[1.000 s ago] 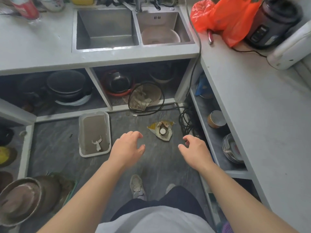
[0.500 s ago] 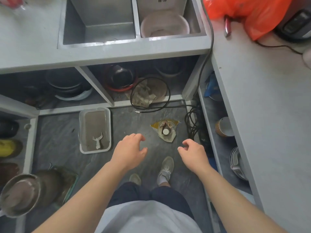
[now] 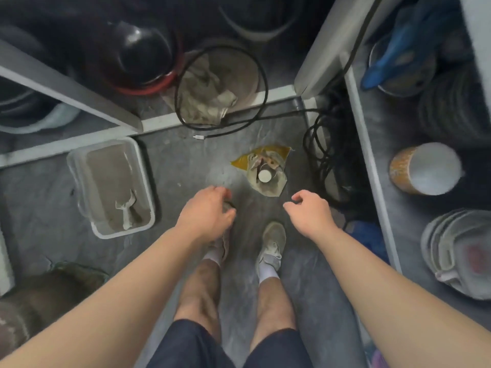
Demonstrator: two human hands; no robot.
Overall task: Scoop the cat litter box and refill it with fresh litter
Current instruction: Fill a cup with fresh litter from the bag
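Grey floor [image 3: 170,166] carried the litter box [image 3: 110,185] at my left, scoop [image 3: 127,211] lying in it; I judged scooping and refilling not begun. Left hand [image 3: 204,212] and right hand [image 3: 309,212] hung loosely curled, grasping nothing.

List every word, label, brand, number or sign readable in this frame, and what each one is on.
No text can be read in this frame.
Yellow packet on the floor: colour patches only, print too crumpled and blurred to read.
Orange-patterned cup on the right shelf: a pattern, no legible letters.
Litter box and the scoop in it: no markings visible.
Lidded containers on the lower right: a reddish smear, too blurred to tell if it is a label.
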